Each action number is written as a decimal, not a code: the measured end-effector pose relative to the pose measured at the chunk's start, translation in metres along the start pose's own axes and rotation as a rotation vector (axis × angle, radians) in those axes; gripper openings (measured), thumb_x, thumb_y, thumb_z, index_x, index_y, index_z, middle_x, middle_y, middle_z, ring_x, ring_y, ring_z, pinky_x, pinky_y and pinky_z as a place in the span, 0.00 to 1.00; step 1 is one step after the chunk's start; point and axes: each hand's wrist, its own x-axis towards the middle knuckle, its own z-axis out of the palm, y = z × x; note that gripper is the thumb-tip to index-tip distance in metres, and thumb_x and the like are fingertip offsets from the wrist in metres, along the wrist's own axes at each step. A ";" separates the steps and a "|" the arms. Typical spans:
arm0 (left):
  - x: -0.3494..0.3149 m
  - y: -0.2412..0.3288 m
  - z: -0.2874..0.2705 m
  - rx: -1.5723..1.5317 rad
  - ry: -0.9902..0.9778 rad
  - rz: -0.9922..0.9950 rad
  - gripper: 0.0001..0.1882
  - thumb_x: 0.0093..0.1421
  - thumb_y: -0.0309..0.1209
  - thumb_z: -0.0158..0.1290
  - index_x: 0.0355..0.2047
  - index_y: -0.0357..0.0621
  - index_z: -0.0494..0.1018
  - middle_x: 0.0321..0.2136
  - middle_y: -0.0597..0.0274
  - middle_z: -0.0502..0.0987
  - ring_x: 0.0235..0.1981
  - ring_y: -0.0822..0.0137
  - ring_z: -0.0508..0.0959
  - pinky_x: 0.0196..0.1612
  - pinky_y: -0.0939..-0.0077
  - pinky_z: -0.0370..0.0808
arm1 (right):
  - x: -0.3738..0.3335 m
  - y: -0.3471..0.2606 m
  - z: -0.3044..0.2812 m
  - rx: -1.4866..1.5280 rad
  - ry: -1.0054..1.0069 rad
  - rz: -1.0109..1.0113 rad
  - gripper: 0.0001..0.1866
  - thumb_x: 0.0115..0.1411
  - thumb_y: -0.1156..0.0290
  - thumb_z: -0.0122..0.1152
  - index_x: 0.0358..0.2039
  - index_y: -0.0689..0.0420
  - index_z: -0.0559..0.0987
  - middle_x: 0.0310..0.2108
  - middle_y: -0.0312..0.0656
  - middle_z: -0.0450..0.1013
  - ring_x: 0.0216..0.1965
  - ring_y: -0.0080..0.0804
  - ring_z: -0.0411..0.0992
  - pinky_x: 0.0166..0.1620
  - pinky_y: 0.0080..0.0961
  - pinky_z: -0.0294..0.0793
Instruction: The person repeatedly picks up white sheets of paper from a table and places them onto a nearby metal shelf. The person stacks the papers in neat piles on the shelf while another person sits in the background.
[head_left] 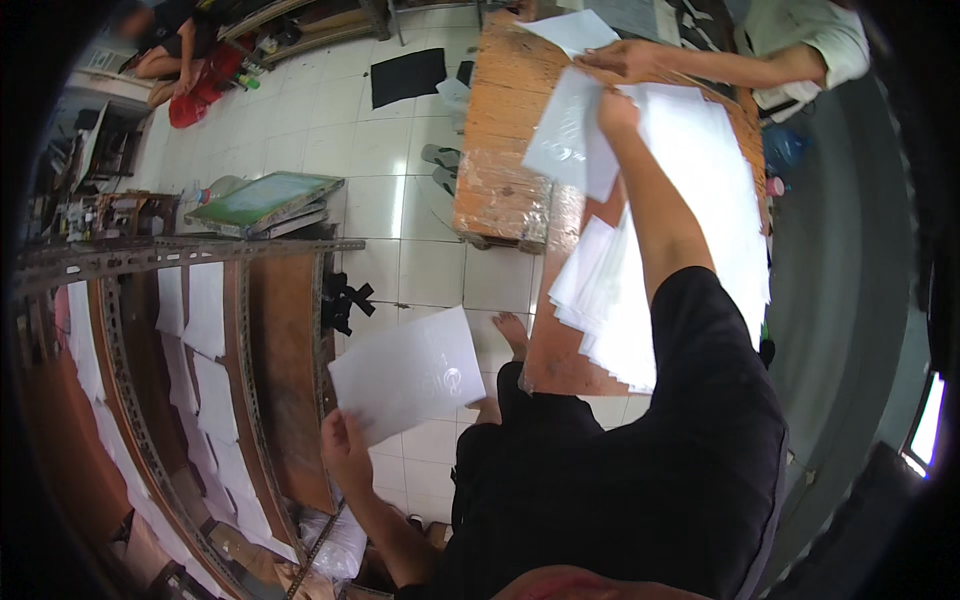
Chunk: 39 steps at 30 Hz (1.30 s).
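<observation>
In my left hand (345, 447), low on the left, is a white sheet (405, 375) pinched by its near corner. A glossy clear mark shows on that sheet's right part. My right hand (618, 117) reaches over the wooden table (503, 195) and grips another whitish sheet (562, 135), which also bears a glossy mark. Its fingertips are partly hidden from me. Under my right arm lies a broad spread of overlapping white sheets (690, 170), fanned toward the near left edge. Just beyond, a co-worker's hand (620, 58) holds a separate white sheet (572, 33).
Left of me stands a metal-framed rack with wooden shelves (290, 380) carrying rows of white sheets (212, 385). A green-topped frame (265, 203) lies on a stack behind it. Slippers (442, 168) and a black mat (408, 78) are on the tiled floor. Another person sits far left.
</observation>
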 end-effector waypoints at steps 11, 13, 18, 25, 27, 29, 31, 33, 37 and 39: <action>-0.026 -0.012 -0.102 -0.098 0.143 -0.132 0.10 0.62 0.24 0.49 0.44 0.36 0.70 0.38 0.64 0.76 0.39 0.76 0.74 0.42 0.83 0.70 | 0.028 0.026 -0.013 0.166 -0.096 -0.089 0.13 0.58 0.69 0.47 0.33 0.63 0.78 0.34 0.55 0.74 0.38 0.54 0.73 0.43 0.46 0.72; -0.008 0.015 -0.114 -0.063 0.222 -0.144 0.12 0.62 0.23 0.50 0.45 0.35 0.71 0.38 0.65 0.76 0.39 0.76 0.74 0.42 0.83 0.70 | 0.033 0.098 0.003 0.327 0.103 -0.249 0.10 0.52 0.71 0.51 0.23 0.65 0.76 0.26 0.58 0.74 0.26 0.52 0.71 0.31 0.44 0.68; -0.041 0.038 -0.226 0.231 0.405 -0.029 0.10 0.60 0.31 0.53 0.38 0.39 0.76 0.30 0.73 0.75 0.31 0.79 0.71 0.36 0.83 0.69 | -0.040 0.021 -0.141 0.417 0.045 -0.501 0.16 0.54 0.63 0.63 0.28 0.66 0.79 0.23 0.50 0.75 0.26 0.42 0.74 0.34 0.33 0.71; 0.001 0.077 -0.423 0.000 0.427 -0.065 0.11 0.59 0.35 0.53 0.39 0.43 0.75 0.30 0.70 0.77 0.29 0.79 0.74 0.35 0.84 0.72 | -0.149 -0.125 -0.234 0.481 -0.075 -0.631 0.09 0.55 0.72 0.59 0.31 0.66 0.79 0.28 0.51 0.75 0.30 0.44 0.75 0.37 0.33 0.72; 0.027 0.070 -0.485 -0.205 0.455 -0.001 0.10 0.60 0.32 0.52 0.39 0.41 0.75 0.29 0.70 0.77 0.27 0.78 0.75 0.33 0.84 0.74 | -0.179 -0.175 -0.257 0.481 -0.008 -0.696 0.09 0.56 0.74 0.57 0.34 0.66 0.78 0.28 0.51 0.75 0.30 0.44 0.74 0.37 0.33 0.72; 0.055 0.070 -0.540 -0.333 0.453 0.043 0.09 0.60 0.31 0.53 0.38 0.39 0.74 0.30 0.68 0.77 0.28 0.77 0.76 0.35 0.83 0.75 | -0.204 -0.215 -0.273 0.462 -0.061 -0.630 0.09 0.56 0.74 0.56 0.35 0.66 0.78 0.27 0.51 0.74 0.29 0.42 0.74 0.35 0.32 0.71; 0.082 0.055 -0.608 -0.459 0.425 0.082 0.09 0.60 0.31 0.53 0.37 0.38 0.74 0.31 0.67 0.77 0.29 0.75 0.76 0.36 0.83 0.76 | -0.222 -0.248 -0.282 0.485 -0.110 -0.588 0.09 0.55 0.75 0.55 0.35 0.66 0.78 0.25 0.48 0.74 0.26 0.37 0.72 0.32 0.31 0.70; 0.117 0.009 -0.678 -0.588 0.361 0.113 0.09 0.60 0.30 0.53 0.37 0.37 0.74 0.33 0.65 0.77 0.31 0.74 0.77 0.38 0.83 0.77 | -0.234 -0.272 -0.280 0.520 -0.107 -0.563 0.10 0.55 0.75 0.55 0.36 0.65 0.78 0.24 0.47 0.73 0.25 0.34 0.72 0.30 0.29 0.69; 0.176 -0.004 -0.681 -0.671 0.607 0.037 0.05 0.58 0.30 0.54 0.31 0.42 0.74 0.26 0.69 0.75 0.25 0.77 0.74 0.30 0.82 0.76 | -0.264 -0.324 -0.285 0.567 -0.139 -0.464 0.10 0.53 0.75 0.56 0.36 0.64 0.77 0.23 0.45 0.73 0.24 0.33 0.71 0.30 0.29 0.69; 0.188 -0.027 -0.690 -0.584 0.587 -0.092 0.06 0.58 0.33 0.56 0.28 0.45 0.74 0.23 0.71 0.72 0.22 0.78 0.71 0.26 0.83 0.73 | -0.274 -0.346 -0.282 0.585 -0.164 -0.464 0.10 0.53 0.75 0.57 0.36 0.64 0.77 0.24 0.45 0.74 0.24 0.33 0.70 0.31 0.29 0.69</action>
